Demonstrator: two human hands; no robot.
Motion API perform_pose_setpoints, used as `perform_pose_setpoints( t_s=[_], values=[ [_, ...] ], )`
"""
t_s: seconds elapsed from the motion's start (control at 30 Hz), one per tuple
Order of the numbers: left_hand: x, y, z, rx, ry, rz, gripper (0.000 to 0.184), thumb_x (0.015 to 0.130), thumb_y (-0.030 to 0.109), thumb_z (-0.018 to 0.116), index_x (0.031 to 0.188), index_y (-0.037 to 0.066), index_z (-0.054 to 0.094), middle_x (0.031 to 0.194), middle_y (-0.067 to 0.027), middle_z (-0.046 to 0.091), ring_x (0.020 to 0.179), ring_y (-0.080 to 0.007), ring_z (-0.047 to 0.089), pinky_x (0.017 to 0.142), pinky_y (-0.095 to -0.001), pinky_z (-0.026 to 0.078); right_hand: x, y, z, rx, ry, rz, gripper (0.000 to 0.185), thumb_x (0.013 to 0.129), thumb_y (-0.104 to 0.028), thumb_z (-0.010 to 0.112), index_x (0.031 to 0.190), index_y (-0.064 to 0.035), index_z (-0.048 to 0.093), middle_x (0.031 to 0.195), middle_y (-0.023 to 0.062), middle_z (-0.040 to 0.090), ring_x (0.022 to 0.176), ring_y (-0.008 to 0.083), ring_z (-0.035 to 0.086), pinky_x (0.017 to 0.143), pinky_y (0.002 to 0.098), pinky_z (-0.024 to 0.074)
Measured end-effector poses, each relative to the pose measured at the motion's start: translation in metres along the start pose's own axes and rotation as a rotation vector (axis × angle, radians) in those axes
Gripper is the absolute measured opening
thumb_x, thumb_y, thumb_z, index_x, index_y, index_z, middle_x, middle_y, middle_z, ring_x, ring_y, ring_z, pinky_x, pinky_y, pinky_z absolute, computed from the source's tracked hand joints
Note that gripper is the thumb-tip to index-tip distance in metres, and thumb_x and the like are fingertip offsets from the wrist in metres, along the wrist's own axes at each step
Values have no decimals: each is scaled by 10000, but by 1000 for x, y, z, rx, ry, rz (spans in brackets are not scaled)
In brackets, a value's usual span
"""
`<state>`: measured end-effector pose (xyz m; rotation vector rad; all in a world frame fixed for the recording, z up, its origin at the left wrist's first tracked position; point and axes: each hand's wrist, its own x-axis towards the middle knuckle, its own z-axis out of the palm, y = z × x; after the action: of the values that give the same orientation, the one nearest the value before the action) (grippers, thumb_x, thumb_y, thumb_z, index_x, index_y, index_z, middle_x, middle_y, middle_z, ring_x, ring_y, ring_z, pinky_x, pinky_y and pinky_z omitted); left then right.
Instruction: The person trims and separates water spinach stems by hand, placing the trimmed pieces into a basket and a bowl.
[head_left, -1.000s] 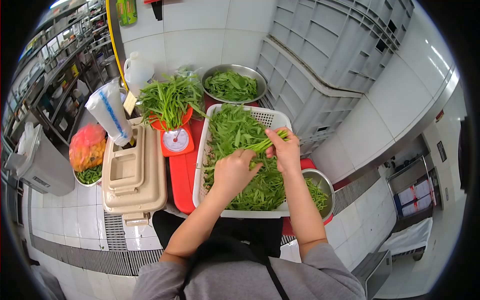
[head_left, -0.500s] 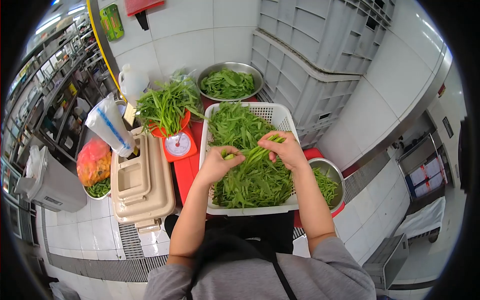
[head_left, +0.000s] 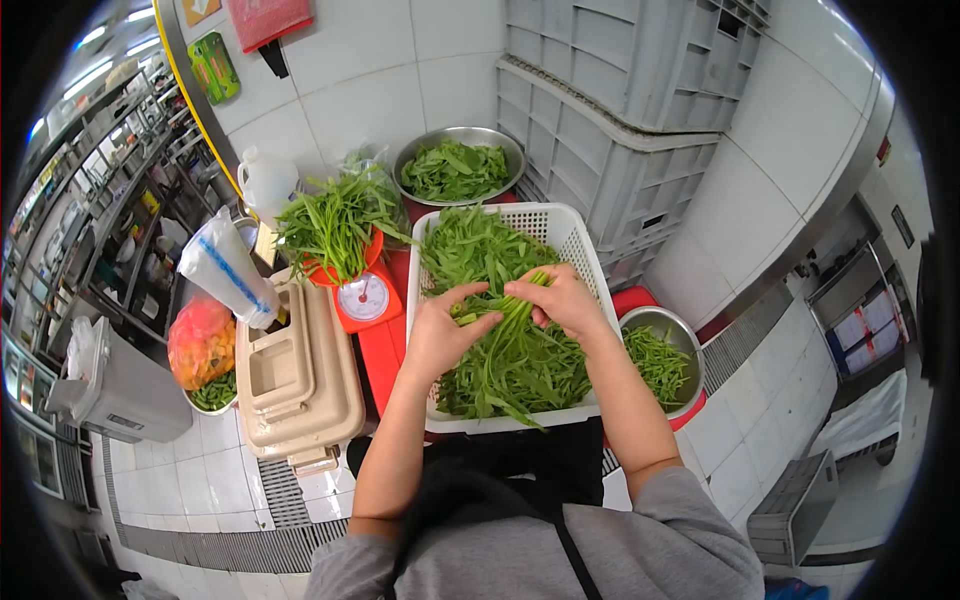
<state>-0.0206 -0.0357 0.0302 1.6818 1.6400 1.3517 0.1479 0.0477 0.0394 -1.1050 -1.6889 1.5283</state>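
Between the forearms (head_left: 632,410), open air led down to the near rim of the white basket (head_left: 545,228). Beyond its far rim, a steel bowl (head_left: 517,165) blocked passage, as did the scale (head_left: 384,312) leftward and stacked crates (head_left: 560,140) at far right.

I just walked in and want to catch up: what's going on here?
A person is handling leafy greens over a white basket. The right hand pinches a bunch of green stems; the left hand is beside it, thumb and forefinger apart. More greens fill much of the basket. Others sit on a red scale, in a metal bowl behind the basket and in another bowl to its right.
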Motion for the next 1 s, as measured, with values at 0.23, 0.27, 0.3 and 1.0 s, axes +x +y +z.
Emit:
perform_pose_setpoints(
  t_s=[0.23,0.27,0.3,1.0],
  values=[
    [4,-16,-5,-212,-224,-188,257,722,234,688,838,6,664,672,-77,622,622,-86,528,609,-234,428,0,2,-3,61,-135,-72,162,741,-148,679,816,-14,629,643,12,585,475,48,477,427,180,365],
    [3,-16,-5,-251,-225,-186,252,729,228,683,842,5,664,676,-69,624,621,-78,522,603,-234,427,2,7,-4,75,-152,-75,158,742,-146,680,818,-17,630,651,12,588,484,48,479,434,181,370],
    [2,-16,-4,-291,-225,-184,246,736,223,677,847,3,664,680,-61,625,619,-69,515,598,-234,426,2,9,-5,88,-170,-77,155,742,-144,680,820,-20,631,659,13,591,492,47,481,442,182,374],
    [10,-10,8,259,-44,336,211,704,24,611,912,29,578,778,-133,574,722,-300,571,632,-337,449,1,2,-1,231,-114,-49,131,737,-114,678,805,-14,627,716,9,598,523,53,484,461,192,377]
  ],
)
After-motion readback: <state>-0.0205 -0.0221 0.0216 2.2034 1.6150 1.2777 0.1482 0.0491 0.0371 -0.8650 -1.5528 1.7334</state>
